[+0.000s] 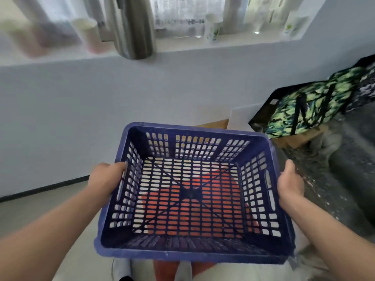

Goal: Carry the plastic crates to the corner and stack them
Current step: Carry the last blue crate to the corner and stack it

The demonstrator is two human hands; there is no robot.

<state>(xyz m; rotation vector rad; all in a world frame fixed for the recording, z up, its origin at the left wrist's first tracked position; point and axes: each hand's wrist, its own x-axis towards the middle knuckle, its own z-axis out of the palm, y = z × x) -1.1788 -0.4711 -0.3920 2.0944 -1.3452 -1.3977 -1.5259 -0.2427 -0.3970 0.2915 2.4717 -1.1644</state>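
One blue crate above pale floor, by a white wall under a windowsill; two hands, left hand and right hand, fingers curled round its side rims

Bare forearms show at 7 and 5 o'clock, unsleeved to the wrists, ending in the bare left hand and right hand. At 6 o'clock, two pale grey shoe toes appear, blurred.
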